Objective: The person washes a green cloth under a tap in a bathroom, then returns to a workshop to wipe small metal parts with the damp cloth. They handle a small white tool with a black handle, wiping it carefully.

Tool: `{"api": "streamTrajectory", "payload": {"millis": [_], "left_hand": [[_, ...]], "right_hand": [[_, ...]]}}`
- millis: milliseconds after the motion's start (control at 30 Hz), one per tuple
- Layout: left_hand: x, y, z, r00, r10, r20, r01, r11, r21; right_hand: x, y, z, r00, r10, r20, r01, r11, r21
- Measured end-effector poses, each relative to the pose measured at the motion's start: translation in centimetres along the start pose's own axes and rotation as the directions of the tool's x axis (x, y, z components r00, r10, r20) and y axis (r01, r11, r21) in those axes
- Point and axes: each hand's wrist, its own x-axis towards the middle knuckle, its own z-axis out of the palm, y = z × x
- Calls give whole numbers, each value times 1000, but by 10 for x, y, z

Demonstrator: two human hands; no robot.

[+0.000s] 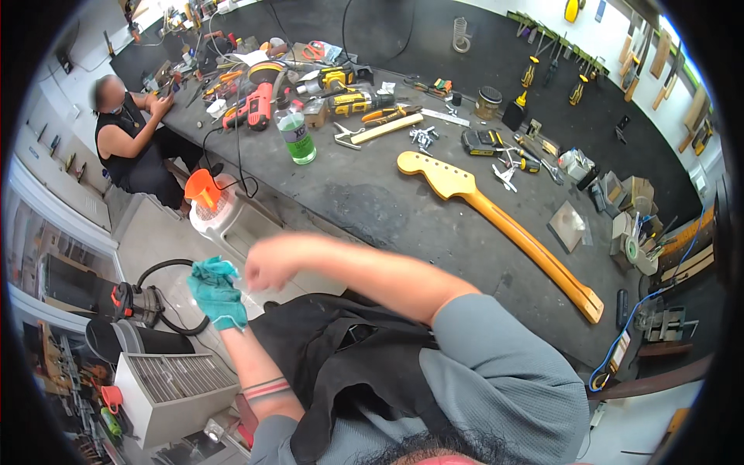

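Note:
My left hand (224,311) is raised at the left, off the bench, with a teal cloth (215,291) wrapped over it; the fingers are hidden under the cloth. Close beside it, my right hand (271,265) reaches across my body. It looks curled but is smeared by motion, and I cannot make out anything in it. A gap shows between it and the cloth. On the dark workbench (434,248) lies an amber guitar neck (515,231), its headstock toward the middle. A bottle of green liquid (295,136) stands near the bench's front edge.
Behind the bottle lie a red power tool (254,108), a claw hammer (378,132) and yellow-black drills (353,103). A white stool (225,217) holds an orange funnel (203,190). Another person (128,139) sits at the bench's far left. A vacuum (138,302) stands on the floor.

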Motion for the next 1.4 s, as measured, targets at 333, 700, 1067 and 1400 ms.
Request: {"api": "streamTrajectory", "payload": {"millis": [333,700,1067,1400], "left_hand": [[-28,-27,48,989,-145,9,142,955,-261],[-18,-28,56,984,-170,45,176,961,-214],[-20,-56,64,985,-171,19,172,981,-91],[-30,-87,181,934,-253,254,207,959,193]], "right_hand": [[-75,210,-265,182,-26,-983,-818,551,-167],[-18,250,-310,458,399,-794,-869,391,-305],[-119,198,-267,162,350,-922,-720,681,132],[-177,8,30,264,313,-912,-278,930,239]]}}
